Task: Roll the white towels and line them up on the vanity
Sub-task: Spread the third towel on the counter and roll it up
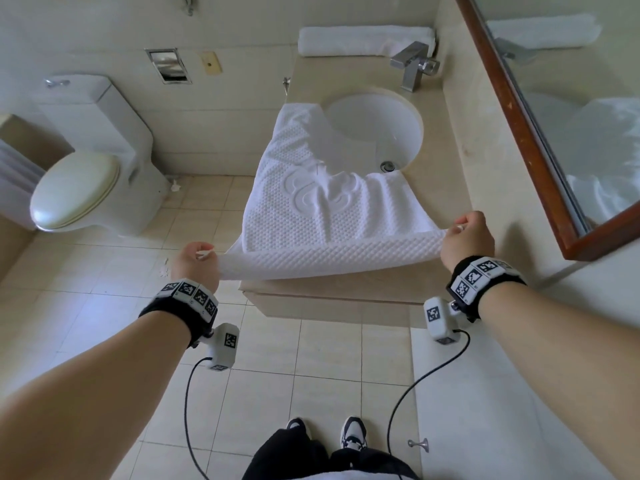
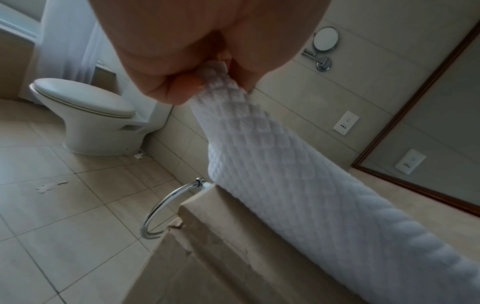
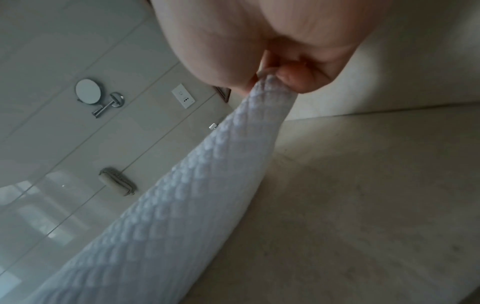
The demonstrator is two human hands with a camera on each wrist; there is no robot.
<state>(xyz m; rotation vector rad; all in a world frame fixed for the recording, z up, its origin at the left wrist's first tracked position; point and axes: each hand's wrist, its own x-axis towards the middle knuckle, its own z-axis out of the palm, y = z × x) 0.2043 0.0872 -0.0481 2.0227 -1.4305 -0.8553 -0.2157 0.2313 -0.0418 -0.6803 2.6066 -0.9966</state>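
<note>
A beige stone worktop (image 1: 460,188) runs along a wall that carries a wood-framed mirror (image 1: 540,140), and a round white sink (image 1: 374,129) is set into it with a chrome tap (image 1: 414,65) behind the bowl. A white waffle-textured towel (image 1: 311,202) lies spread over the near part of the worktop, its far edge sagging into the sink and its left side hanging past the worktop's edge. The near edge of the towel is turned up into a narrow fold that runs taut between the two hands. The left hand (image 1: 194,263) pinches the left end of that fold with curled fingers, out past the corner of the worktop and above the floor; the right hand (image 1: 467,239) pinches the right end in the same way, above the worktop. A rolled towel (image 1: 363,39) lies across the far end of the worktop, just behind the tap. Left of the worktop stands a white toilet (image 1: 93,161) with its lid down, on a floor (image 1: 329,358) of pale square tiles. A chrome towel ring (image 2: 166,209) hangs from the worktop's side, and a round swing-arm mirror (image 2: 324,39) and a white socket (image 2: 345,123) are fixed to the tiled wall.
</note>
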